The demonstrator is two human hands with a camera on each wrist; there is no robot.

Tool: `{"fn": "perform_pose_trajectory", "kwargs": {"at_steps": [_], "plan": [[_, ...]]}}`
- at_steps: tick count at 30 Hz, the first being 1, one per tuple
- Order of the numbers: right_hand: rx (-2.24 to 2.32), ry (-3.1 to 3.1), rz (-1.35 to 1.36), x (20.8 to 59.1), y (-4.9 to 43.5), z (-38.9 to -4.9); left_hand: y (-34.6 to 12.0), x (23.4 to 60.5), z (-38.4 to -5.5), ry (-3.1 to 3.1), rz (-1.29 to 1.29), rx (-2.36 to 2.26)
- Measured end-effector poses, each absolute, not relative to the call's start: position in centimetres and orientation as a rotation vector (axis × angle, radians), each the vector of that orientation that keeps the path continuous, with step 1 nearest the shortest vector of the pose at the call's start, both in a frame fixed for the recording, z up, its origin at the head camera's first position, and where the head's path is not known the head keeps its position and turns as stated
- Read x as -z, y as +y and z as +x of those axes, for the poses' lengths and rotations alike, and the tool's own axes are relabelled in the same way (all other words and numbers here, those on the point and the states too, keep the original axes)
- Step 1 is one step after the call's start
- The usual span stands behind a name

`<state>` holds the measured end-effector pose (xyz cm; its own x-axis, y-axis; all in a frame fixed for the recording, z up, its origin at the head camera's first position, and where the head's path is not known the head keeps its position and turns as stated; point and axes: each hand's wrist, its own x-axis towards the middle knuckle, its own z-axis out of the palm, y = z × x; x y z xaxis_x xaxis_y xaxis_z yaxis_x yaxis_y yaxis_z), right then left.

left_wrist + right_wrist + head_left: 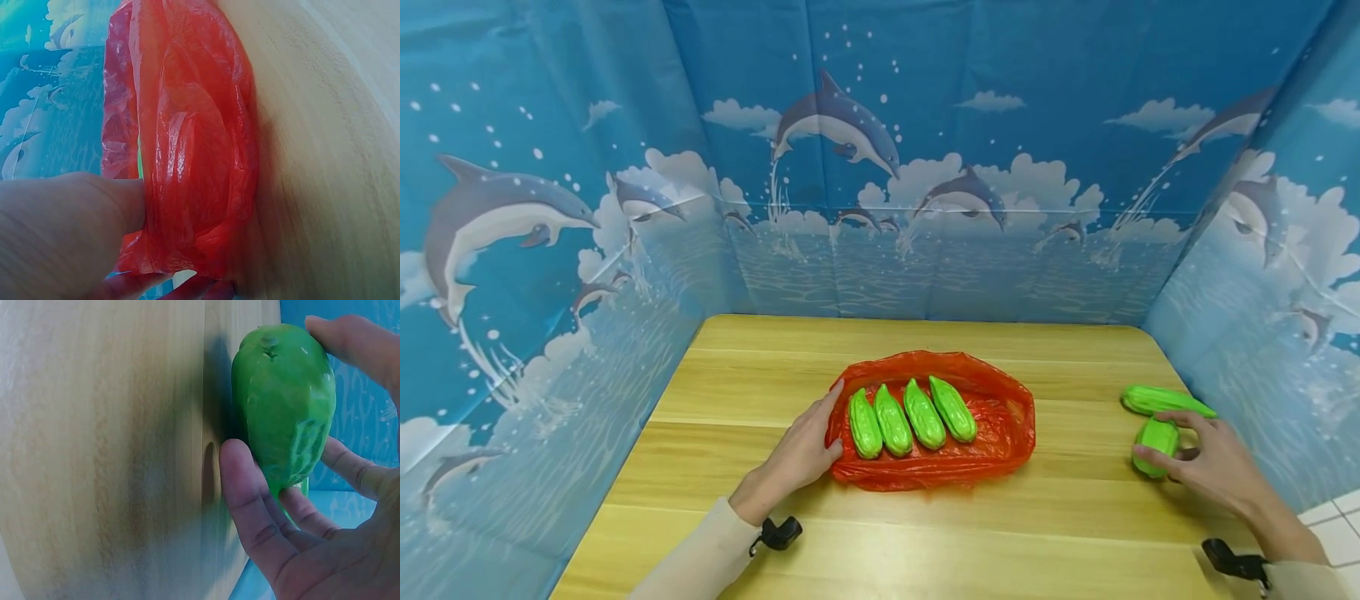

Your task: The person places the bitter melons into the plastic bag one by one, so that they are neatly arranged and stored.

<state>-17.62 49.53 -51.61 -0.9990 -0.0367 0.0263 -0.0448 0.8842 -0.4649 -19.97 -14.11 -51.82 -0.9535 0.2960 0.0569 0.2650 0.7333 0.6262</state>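
Note:
A red plastic bag [1000, 454] lies spread wide on the table, with several glossy green ridged gourds [891, 421] side by side in it. At the bag's left end my left hand [805, 442] holds its edge; the left wrist view shows the thumb [128, 203] at the rim and fingers partly hidden below. On the right, my right hand [1213, 462] grips another green gourd [284, 400] between thumb and fingers, its blunt stem end toward the camera. One more long ridged gourd [1165, 400] lies just behind that hand.
The wooden table [737, 350] is enclosed at the back and both sides by a blue dolphin-printed curtain [925, 250]. White floor tiles [1326, 525] show at the lower right. A black camera is strapped at each wrist.

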Motion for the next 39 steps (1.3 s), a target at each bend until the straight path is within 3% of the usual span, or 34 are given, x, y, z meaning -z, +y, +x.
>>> {"fn": "perform_pose_trajectory", "kwargs": {"at_steps": [39], "plan": [[-0.908, -2.974, 0.12, 51.86, 48.64, -16.82, -14.02, 52.01, -19.89, 2.887, 0.465, -1.027]]}}
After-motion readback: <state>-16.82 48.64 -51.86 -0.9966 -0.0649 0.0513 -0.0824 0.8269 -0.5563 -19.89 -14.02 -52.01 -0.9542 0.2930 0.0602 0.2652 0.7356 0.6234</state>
